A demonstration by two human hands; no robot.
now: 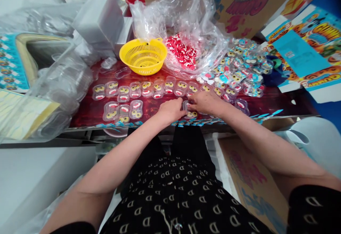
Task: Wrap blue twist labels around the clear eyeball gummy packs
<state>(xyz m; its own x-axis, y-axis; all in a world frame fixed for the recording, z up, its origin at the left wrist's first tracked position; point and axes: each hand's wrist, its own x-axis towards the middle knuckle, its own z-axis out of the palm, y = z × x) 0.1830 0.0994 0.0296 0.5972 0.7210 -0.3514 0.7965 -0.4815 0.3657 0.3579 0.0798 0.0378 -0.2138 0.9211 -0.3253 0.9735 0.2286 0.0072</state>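
In front of me on the dark red table [87,115] are two rows of small clear plastic blister trays with gummy candies, yellow eye-like rings and red-and-white lips. My left hand [170,110] is closed at the left edge of one such blister tray [192,114] in the front row. From above and the right, my right hand [206,102] curls its fingers over the same tray, partly hiding it. To the left, more filled trays [124,113] stand in the front row. The back row of filled trays [147,89] runs behind both hands.
A yellow basket [144,58] stands behind the rows, beside an open plastic bag of red-and-white lip gummies [182,51]. A heap of wrapped candies [239,65] lies right. Empty clear trays [69,81] pile up left. Blue wrapper strips [207,121] line the table's front edge.
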